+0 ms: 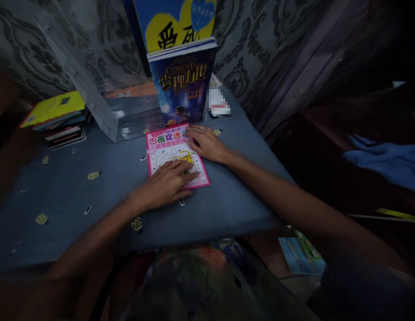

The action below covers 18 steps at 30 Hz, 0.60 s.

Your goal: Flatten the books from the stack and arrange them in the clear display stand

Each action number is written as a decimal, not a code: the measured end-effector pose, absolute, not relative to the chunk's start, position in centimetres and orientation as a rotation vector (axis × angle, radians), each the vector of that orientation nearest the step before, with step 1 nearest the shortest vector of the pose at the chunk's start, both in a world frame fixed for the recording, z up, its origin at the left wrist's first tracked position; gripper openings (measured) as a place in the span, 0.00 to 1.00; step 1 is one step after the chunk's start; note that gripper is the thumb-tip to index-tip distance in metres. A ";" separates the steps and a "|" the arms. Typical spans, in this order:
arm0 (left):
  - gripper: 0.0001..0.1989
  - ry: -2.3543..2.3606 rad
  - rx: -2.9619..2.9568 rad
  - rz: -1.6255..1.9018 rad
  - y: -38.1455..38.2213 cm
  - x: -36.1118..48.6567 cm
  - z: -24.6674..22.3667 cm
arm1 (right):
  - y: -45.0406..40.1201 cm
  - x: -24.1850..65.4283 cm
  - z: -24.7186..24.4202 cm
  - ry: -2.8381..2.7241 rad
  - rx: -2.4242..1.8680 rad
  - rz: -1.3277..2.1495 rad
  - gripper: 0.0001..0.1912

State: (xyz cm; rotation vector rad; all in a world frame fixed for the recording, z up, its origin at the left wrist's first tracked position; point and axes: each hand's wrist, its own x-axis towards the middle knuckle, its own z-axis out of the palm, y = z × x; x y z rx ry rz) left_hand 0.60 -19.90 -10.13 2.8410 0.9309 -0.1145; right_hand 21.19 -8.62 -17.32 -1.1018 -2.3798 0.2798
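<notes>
A pink-bordered picture book lies face up on the table, its cover showing coloured Chinese characters and a yellow striped animal. My left hand rests flat on the lower part of the cover, fingers spread. Across the upper right corner lies my right hand, its fingers stretched over the cover and hiding part of the title. Neither hand grips anything. Just behind the pink book, a dark blue book stands upright, with a blue and yellow book rising behind it.
A clear acrylic stand is left of the upright books. Farther left sits a stack of books with a yellow one on top. A patterned grey cloth covers the table. Blue fabric and a blue-green book lie to the right, below table level.
</notes>
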 end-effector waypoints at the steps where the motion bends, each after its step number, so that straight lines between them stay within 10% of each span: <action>1: 0.22 0.941 2.852 -0.097 -20.0 0.6 -10.4 | -9.0 21.2 -17.3 -2.390 -1.104 0.275 0.21; 18: 0.17 0.972 2.959 -0.048 -20.8 1.3 -11.5 | -19.1 25.6 -16.3 -2.548 -1.004 0.443 0.31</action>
